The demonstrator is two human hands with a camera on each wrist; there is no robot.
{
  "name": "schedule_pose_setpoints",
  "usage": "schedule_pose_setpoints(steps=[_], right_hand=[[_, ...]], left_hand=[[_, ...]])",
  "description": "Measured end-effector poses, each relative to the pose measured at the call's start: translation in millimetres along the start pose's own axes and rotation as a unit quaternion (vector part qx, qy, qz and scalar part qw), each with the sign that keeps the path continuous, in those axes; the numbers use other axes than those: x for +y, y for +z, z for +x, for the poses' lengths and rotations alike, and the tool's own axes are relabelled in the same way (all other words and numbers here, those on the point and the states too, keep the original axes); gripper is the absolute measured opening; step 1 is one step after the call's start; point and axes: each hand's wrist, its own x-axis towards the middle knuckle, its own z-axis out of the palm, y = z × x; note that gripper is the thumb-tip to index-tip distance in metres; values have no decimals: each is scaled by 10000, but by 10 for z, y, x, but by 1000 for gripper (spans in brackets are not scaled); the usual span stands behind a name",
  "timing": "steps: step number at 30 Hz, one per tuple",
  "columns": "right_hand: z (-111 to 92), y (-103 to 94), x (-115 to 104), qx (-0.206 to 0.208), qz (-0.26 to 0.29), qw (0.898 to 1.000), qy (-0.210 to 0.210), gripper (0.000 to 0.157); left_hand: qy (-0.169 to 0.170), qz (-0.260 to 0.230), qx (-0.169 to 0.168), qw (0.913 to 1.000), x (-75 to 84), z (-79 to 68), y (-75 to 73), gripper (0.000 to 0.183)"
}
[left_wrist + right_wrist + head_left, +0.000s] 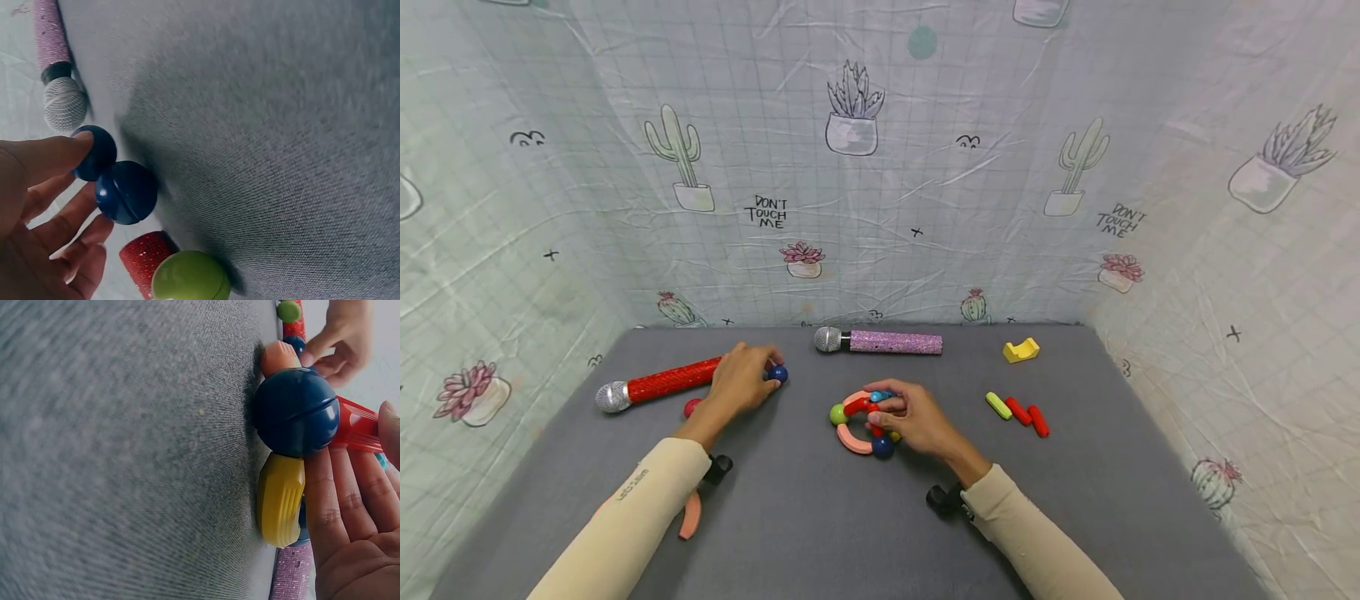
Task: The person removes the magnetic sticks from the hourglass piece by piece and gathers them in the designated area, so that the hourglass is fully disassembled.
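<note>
The left hand (741,382) pinched a navy ball (100,156), seemingly hard, slick, best held mid-girth; the right hand (917,421) pinched a red connector (357,426).

At left in the left wrist view, navy balls (127,192) looked like smooth, glossy plastic. Right in the right wrist view, the yellow bar (280,503) was ribbed plastic; the red bar (359,423), glossy and grooved. Mid-frame in the head view, purple microphone (883,342) and red microphone (662,383) had rough, glittery handles and metal-mesh heads. The tablecloth (820,525) below was matt woven fabric; the backdrop (917,192), wrinkled cloth.
</note>
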Motion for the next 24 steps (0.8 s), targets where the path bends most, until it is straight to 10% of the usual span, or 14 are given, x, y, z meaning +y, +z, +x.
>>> schedule_pose_setpoints(steps=[12,17,24], right_hand=[[9,30,8,69,-90,9999,7,50],[-1,21,-9,153,-430,9990,5,54],[-37,23,-41,436,-852,9953,-166,59]], left_hand=[[51,366,65,9993,3,2,35,36],[423,-77,219,9988,245,-80,-4,39],[990,-969,-557,9888,608,-177,47,37]])
